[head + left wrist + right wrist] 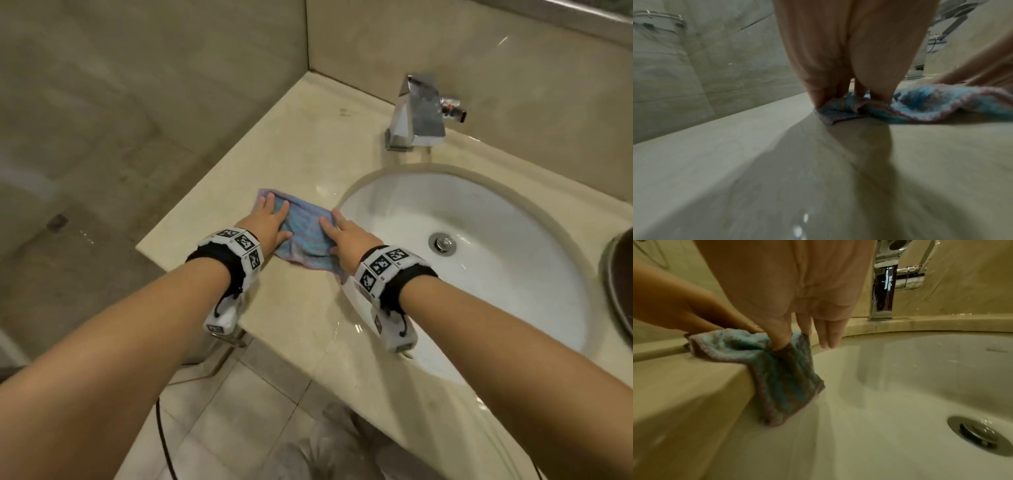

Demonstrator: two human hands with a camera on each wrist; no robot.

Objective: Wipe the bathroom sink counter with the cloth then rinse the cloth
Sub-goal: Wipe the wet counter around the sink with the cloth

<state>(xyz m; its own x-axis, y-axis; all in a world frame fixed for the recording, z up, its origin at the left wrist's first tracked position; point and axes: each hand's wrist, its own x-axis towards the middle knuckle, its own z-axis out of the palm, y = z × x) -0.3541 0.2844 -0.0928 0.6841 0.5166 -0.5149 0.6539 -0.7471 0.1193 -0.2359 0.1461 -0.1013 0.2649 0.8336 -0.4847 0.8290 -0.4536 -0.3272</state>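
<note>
A blue and pink striped cloth (305, 236) lies on the beige counter (274, 154) just left of the white sink (496, 222). My left hand (269, 219) presses its far left part with straight fingers (838, 94). My right hand (346, 236) rests on its right edge, beside the basin rim. In the right wrist view the thumb of that hand (797, 296) pushes into a fold of the cloth (781, 378), one corner of which hangs over the rim into the basin. The other fingers (828, 337) are straight above the basin.
A chrome faucet (416, 113) stands behind the basin, against the wall. A metal drain (442, 242) sits in the basin floor. A dark round object (620, 284) pokes in at the right edge. The counter's left end drops to a tiled floor (239, 404).
</note>
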